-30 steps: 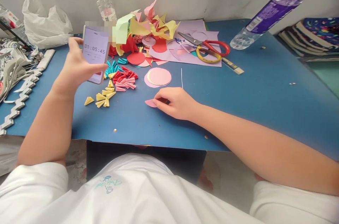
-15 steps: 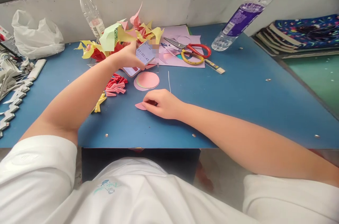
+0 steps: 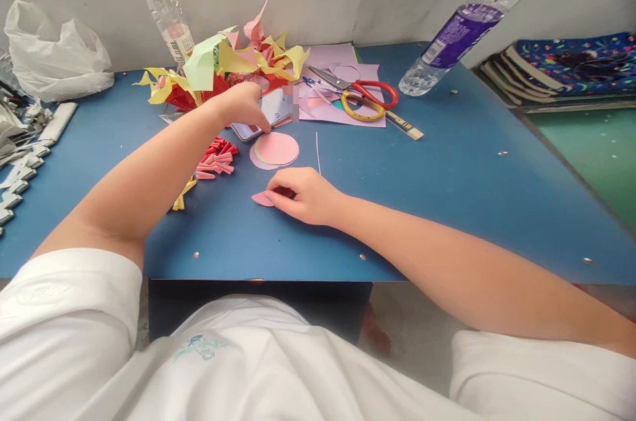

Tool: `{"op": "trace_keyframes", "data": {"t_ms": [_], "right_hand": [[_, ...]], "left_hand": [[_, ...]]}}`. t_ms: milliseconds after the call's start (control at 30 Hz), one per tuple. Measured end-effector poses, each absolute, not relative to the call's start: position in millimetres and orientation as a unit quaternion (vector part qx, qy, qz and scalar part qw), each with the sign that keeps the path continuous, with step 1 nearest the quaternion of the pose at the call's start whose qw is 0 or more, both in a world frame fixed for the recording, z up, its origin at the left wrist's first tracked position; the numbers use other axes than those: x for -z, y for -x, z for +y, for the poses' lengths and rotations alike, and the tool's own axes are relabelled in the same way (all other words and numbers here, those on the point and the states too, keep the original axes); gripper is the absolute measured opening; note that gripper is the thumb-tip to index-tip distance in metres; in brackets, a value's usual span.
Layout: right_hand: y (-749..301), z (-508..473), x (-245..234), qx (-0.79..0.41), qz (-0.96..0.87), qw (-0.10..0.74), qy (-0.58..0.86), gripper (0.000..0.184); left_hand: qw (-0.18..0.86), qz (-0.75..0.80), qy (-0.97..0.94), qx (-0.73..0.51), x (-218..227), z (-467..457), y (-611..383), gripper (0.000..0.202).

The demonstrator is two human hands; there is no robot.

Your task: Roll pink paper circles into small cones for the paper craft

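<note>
My left hand (image 3: 243, 106) is closed around a phone (image 3: 273, 105), which lies low over the table beside the paper flowers (image 3: 218, 69). Part of the phone's screen is covered by my fingers. My right hand (image 3: 308, 197) rests on the blue table, pinching a small folded piece of pink paper (image 3: 260, 198) between thumb and fingers. Just beyond it lie overlapping paper circles (image 3: 277, 150), pink on top with green and lilac edges showing. Small rolled red and pink paper pieces (image 3: 216, 161) and yellow ones (image 3: 183, 197) sit by my left forearm.
Scissors (image 3: 368, 101) with red and yellow handles lie on lilac paper sheets (image 3: 338, 113). A thin white strip (image 3: 318, 152) is right of the circles. A purple-labelled bottle (image 3: 457, 36), another bottle (image 3: 169, 16) and a white plastic bag (image 3: 57, 56) stand toward the back.
The phone has tipped down flatter under my left hand, and its timer digits are now mostly unreadable. My right hand stays put with the pink paper. The view has shifted slightly.
</note>
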State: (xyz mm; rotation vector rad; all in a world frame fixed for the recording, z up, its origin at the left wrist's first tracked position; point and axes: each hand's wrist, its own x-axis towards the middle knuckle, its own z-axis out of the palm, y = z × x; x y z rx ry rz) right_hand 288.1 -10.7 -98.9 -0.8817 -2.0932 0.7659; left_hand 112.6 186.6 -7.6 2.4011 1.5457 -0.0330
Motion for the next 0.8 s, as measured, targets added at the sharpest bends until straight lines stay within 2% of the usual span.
{"op": "trace_keyframes", "data": {"t_ms": [67, 200, 333, 433, 533, 667, 733, 800], "right_hand": [[-288.2, -11.2, 99.1, -0.298, -0.812, 0.367, 0.343, 0.022], [-288.6, -12.2, 98.6, -0.297, -0.809, 0.361, 0.357, 0.021], [-289.5, -13.5, 95.5, -0.305, -0.799, 0.37, 0.363, 0.017], [-288.9, -15.6, 92.9, -0.331, -0.775, 0.384, 0.377, 0.015], [-283.7, -19.1, 93.4, -0.408, -0.723, 0.393, 0.396, 0.016], [-270.4, -25.9, 100.5, -0.513, -0.618, 0.441, 0.401, 0.037], [-264.2, -29.5, 103.3, -0.542, -0.581, 0.459, 0.398, 0.045], [-259.8, -32.5, 103.1, -0.55, -0.564, 0.465, 0.404, 0.046]], "left_hand": [[0.139, 0.536, -0.833, -0.001, 7.1, 181.5, -111.9, 0.076], [0.144, 0.519, -0.84, -0.056, 0.1, 164.5, -98.0, 0.099], [0.154, 0.477, -0.845, -0.185, -1.3, 116.1, -64.4, 0.066], [0.252, 0.45, -0.825, -0.232, 15.3, 56.7, -38.6, 0.051], [0.376, 0.442, -0.772, -0.26, 41.3, 3.1, -26.2, 0.049], [0.545, 0.38, -0.671, -0.328, 67.1, -26.2, -29.0, 0.047], [0.579, 0.373, -0.631, -0.358, 73.5, -26.1, -31.6, 0.049], [0.583, 0.382, -0.609, -0.379, 77.1, -23.0, -32.1, 0.048]]}}
